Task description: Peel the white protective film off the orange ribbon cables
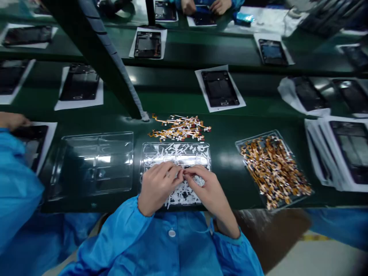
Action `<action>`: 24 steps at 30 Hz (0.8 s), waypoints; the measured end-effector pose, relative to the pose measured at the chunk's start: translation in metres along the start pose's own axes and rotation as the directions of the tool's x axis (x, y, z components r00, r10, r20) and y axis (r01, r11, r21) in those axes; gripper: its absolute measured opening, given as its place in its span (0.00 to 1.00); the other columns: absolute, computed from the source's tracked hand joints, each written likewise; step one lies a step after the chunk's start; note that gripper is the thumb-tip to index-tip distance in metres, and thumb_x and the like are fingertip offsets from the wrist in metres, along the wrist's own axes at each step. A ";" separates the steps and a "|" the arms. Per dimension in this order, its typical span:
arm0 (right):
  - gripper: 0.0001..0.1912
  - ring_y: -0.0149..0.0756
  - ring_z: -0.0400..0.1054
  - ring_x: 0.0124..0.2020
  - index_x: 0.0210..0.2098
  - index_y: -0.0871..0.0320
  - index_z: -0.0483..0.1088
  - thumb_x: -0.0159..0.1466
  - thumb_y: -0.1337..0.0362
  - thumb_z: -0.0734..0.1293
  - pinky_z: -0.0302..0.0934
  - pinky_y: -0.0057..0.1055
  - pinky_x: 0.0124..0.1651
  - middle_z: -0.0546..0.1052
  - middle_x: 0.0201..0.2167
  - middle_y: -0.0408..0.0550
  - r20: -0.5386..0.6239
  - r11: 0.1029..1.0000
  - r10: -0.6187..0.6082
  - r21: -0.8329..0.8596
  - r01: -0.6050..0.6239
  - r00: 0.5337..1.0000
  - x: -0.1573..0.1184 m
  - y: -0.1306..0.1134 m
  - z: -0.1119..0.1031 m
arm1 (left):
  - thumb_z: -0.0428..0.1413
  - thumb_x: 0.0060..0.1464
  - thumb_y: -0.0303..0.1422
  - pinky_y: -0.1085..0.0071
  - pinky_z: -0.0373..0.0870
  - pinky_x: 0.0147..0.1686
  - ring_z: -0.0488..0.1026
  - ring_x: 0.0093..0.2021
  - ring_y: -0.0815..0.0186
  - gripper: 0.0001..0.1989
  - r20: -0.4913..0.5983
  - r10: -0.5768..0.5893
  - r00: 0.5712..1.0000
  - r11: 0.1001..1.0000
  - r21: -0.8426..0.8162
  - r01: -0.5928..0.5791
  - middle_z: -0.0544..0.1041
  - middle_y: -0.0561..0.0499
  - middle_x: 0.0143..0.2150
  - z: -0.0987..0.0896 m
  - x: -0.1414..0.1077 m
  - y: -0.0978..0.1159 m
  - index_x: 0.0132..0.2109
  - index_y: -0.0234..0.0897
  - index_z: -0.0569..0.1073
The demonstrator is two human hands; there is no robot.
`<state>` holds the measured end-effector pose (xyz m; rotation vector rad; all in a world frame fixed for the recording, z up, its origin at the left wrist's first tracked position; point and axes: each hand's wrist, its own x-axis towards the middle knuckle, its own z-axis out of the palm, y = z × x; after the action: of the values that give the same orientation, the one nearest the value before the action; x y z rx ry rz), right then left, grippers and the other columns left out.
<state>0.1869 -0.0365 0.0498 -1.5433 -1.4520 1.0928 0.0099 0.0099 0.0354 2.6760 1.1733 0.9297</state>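
Note:
My left hand (161, 183) and my right hand (204, 186) meet fingertip to fingertip over a clear plastic tray (143, 161) strewn with white paper-like scraps (184, 149). Both hands are closed in a pinch. Whatever lies between the fingertips is too small and too covered to name. Just beyond this tray lies a loose pile of orange and white flex cables (181, 128). To the right, a second clear tray (277, 132) is heaped with orange flex cables (273, 168). A clear divided tray (94, 165) lies left of my left hand.
A dark green post (115, 73) slants down to the bench behind the trays. Tablet-like devices on white sheets, one of them a black unit (220, 89), line the belt. More are stacked at right (350, 149). Co-workers' hands show at left (14, 120) and at the top (220, 6).

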 end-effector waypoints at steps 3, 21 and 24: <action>0.08 0.36 0.73 0.38 0.39 0.55 0.79 0.69 0.63 0.67 0.67 0.34 0.42 0.79 0.35 0.47 -0.042 1.000 -0.021 0.000 0.021 0.999 -0.006 0.000 -0.014 | 0.57 0.64 0.27 0.69 0.67 0.33 0.77 0.32 0.66 0.05 0.025 -0.041 0.999 0.999 0.024 0.040 0.80 0.53 0.34 0.001 0.000 -0.009 0.38 0.37 0.75; 0.29 0.31 0.75 0.36 0.69 0.50 0.62 0.70 0.61 0.68 0.73 0.31 0.44 0.81 0.43 0.46 0.190 0.949 -0.207 -0.199 0.244 0.960 -0.004 -0.019 -0.026 | 0.61 0.64 0.39 0.72 0.75 0.39 0.78 0.38 0.65 0.06 0.451 -0.193 0.872 0.597 -0.651 0.469 0.82 0.53 0.39 -0.015 0.010 -0.008 0.43 0.44 0.81; 0.23 0.32 0.76 0.39 0.66 0.54 0.66 0.72 0.61 0.66 0.73 0.32 0.45 0.82 0.43 0.47 0.110 0.934 -0.263 -0.221 0.282 0.958 -0.004 -0.018 -0.024 | 0.64 0.60 0.39 0.73 0.74 0.34 0.75 0.32 0.67 0.07 0.412 -0.340 0.845 0.551 -0.641 0.534 0.80 0.53 0.36 -0.011 0.002 -0.012 0.41 0.42 0.78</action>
<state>0.2025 -0.0379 0.0756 -1.4110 -1.8421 0.8480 -0.0030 0.0182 0.0414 1.6554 1.0270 0.7321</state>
